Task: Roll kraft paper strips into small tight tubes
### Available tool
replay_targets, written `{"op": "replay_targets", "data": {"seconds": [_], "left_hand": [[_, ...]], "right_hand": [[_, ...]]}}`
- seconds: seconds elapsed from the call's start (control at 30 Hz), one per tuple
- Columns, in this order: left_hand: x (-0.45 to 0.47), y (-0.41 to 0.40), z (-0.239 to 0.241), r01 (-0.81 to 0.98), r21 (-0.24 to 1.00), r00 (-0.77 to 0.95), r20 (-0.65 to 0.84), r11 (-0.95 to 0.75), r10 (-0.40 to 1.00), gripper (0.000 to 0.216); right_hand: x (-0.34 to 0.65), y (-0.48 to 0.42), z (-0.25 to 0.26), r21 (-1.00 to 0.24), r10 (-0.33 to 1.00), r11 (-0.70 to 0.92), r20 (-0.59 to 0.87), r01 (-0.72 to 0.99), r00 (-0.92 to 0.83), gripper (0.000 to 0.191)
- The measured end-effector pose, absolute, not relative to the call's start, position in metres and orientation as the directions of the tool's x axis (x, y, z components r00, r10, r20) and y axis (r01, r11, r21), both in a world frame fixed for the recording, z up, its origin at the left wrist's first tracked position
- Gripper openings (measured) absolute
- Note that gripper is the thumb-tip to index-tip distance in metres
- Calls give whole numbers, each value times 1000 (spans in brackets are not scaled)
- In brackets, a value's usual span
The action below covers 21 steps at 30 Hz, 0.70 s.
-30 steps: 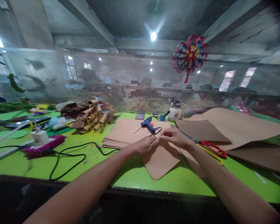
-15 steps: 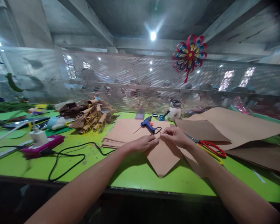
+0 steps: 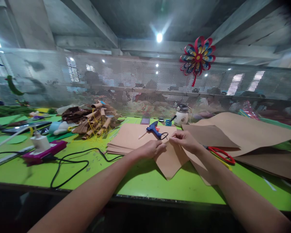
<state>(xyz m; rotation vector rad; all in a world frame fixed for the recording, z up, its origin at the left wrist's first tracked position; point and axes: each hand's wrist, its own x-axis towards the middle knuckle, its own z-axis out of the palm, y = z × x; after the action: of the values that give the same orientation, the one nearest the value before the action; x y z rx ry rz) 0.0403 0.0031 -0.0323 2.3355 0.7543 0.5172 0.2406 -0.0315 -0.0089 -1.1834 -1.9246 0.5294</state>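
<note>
A sheet of brown paper (image 3: 171,163) hangs toward me from between my two hands, one corner pointing at the table's front edge. My left hand (image 3: 153,149) pinches its far left edge, thumb on top. Just right of it, my right hand (image 3: 184,139) grips the same far edge between thumb and fingertips. Beyond my hands a blue glue gun (image 3: 154,130) lies on a stack of brown paper (image 3: 126,137). Red and yellow handled scissors (image 3: 221,156) lie to the right, their blades hidden behind my right wrist.
A purple power strip (image 3: 45,152) with a black cable (image 3: 87,161) sits on the green table at left. Behind it is a pile of rolled brown paper pieces (image 3: 99,119) with yellow string. A white jar (image 3: 181,116) stands at the back; large brown sheets (image 3: 252,129) cover the right.
Both hands have shifted slightly right with the brown paper. Its near corner has drawn a little away from me, and my right hand covers more of the scissors.
</note>
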Motion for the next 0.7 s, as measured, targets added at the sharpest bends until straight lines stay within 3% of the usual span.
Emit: {"op": "replay_targets", "data": {"seconds": [0.3, 0.53, 0.7], "left_hand": [[36, -1, -26, 362, 792, 764, 50, -492, 643, 50], [40, 0, -29, 278, 878, 773, 36, -389, 634, 47], [42, 2, -36, 273, 875, 751, 66, -400, 657, 49]], "right_hand": [[246, -31, -8, -753, 905, 426, 361, 501, -226, 32], [258, -24, -14, -751, 902, 431, 380, 500, -206, 31], [262, -20, -17, -741, 899, 437, 383, 510, -213, 34]]}}
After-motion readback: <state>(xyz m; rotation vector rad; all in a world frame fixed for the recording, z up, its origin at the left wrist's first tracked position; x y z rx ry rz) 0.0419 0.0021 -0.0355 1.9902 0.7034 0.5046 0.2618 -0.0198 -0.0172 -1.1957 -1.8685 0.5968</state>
